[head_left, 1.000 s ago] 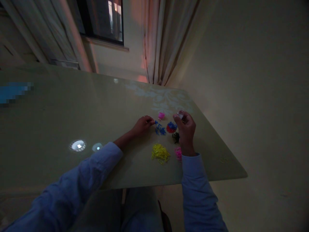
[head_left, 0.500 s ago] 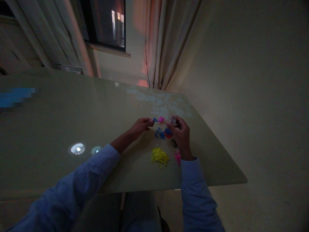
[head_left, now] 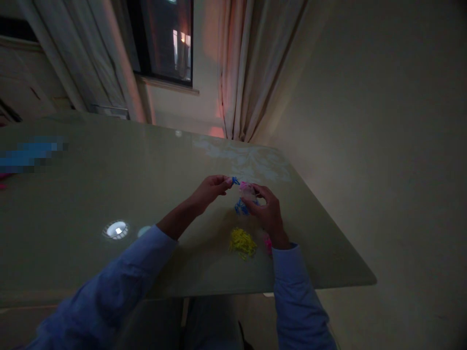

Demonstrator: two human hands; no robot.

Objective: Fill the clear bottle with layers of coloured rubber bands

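Observation:
My left hand (head_left: 214,188) pinches a few small blue bands (head_left: 235,181) between thumb and fingertips, above the table. In my right hand (head_left: 267,206) is a small clear container (head_left: 248,193), gripped by the thumb and fingers close to the blue bands. A pink item (head_left: 243,184) shows just behind the container, partly covered by it. Below the hands lies a loose blue pile of bands (head_left: 241,207). Nearer to me is a larger yellow pile of thin bands (head_left: 242,243). A pink pile (head_left: 268,244) is half hidden by my right wrist.
The glossy table (head_left: 197,257) ends at a right edge beside a plain wall (head_left: 383,160). A blurred blue thing (head_left: 29,154) lies at the far left. Ceiling lights reflect in the tabletop. Curtains (head_left: 239,68) and a window (head_left: 168,43) stand beyond.
My right hand has moved left and slightly down with the clear container, towards the blue bands in my left hand. The left hand has barely moved. The view has tilted up slightly.

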